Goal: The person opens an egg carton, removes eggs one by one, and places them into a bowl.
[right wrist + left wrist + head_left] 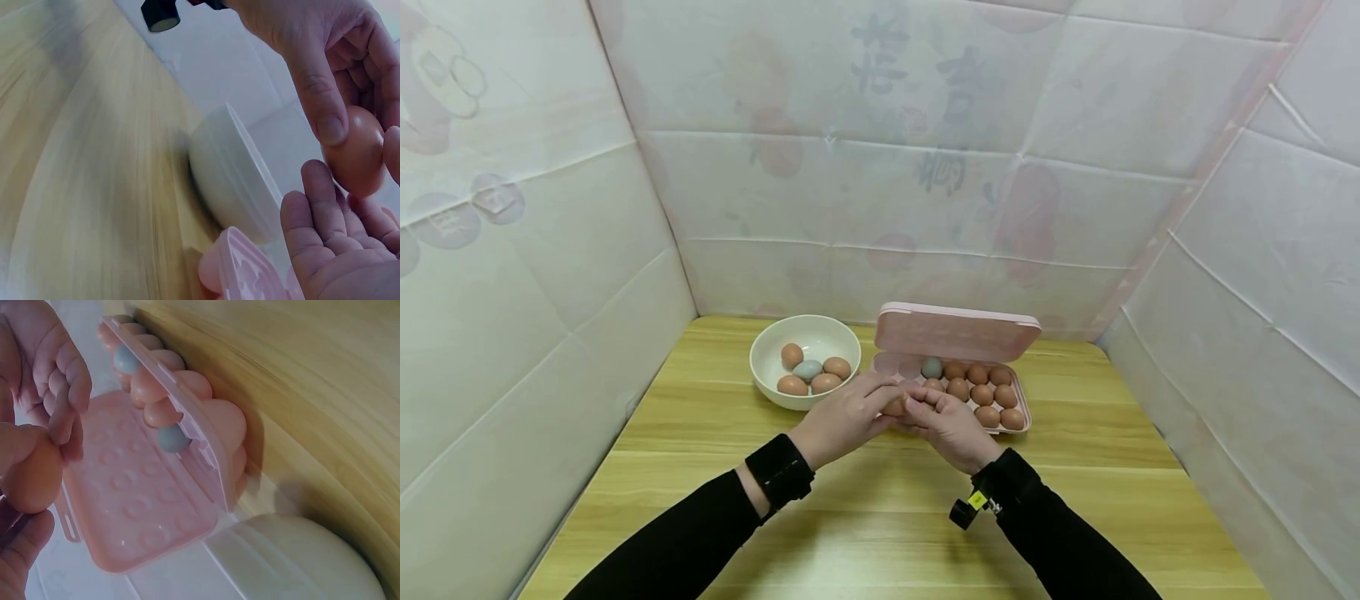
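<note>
A brown egg [357, 153] is held between both hands, just in front of an open pink egg carton [1028, 421]. My left hand [847, 418] grips it from the left, the thumb on its shell in the right wrist view. My right hand [952, 429] has its thumb and fingertips on the egg from the other side, palm turned up. Behind the hands, the carton holds several brown eggs [982, 395] and a pale blue-green egg [932, 368] in the back row. A second blue-green egg [173, 439] shows in the left wrist view. The hands hide the carton's front left.
Left of the carton stands a white bowl [763, 377] with several brown eggs [792, 385] and one bluish egg [808, 371]. The carton's lid [957, 330] is raised at the back. Patterned white sheeting [880, 200] surrounds the wooden table [865, 517].
</note>
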Action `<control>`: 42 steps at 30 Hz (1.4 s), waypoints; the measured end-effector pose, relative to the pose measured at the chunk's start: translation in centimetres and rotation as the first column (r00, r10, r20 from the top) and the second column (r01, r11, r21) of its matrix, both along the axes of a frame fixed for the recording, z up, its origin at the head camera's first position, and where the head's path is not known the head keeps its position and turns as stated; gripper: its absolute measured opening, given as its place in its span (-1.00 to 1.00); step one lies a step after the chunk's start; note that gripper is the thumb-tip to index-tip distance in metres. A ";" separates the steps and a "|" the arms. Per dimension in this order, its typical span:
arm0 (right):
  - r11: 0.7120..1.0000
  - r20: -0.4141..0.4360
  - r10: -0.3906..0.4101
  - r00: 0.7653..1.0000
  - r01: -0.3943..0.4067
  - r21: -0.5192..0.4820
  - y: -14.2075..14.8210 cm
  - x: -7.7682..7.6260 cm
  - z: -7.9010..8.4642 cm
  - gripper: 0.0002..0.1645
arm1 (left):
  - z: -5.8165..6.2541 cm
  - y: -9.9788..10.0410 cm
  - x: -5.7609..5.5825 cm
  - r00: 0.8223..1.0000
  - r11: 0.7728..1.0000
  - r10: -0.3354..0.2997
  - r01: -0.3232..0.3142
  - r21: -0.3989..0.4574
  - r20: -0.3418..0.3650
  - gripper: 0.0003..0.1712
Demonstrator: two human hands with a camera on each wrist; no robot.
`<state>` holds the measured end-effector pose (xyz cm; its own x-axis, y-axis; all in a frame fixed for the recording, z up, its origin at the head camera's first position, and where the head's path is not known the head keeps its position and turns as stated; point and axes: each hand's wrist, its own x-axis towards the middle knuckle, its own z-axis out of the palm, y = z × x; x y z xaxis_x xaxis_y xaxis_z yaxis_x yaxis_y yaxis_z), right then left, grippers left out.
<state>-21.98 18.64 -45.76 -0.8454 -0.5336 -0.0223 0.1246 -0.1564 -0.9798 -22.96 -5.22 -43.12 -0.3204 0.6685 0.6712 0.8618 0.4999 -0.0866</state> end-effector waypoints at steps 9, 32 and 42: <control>0.977 -0.060 -0.116 0.991 0.125 0.171 1.2 0.2 0.1 -0.29 | -0.2 -3.3 -1.3 0.984 0.986 0.152 -0.157 0.049 0.094 -0.54; 0.450 -0.729 0.099 0.677 0.624 0.639 2.4 -1.3 -0.6 -0.75 | -1.2 -12.5 -7.1 0.738 0.858 0.498 -0.495 -0.136 0.456 -0.74; 0.357 -0.789 0.216 0.575 0.705 0.612 2.5 -2.0 -1.6 -0.71 | -2.0 -12.5 -8.2 0.759 0.826 0.564 -0.525 -0.206 0.326 -0.72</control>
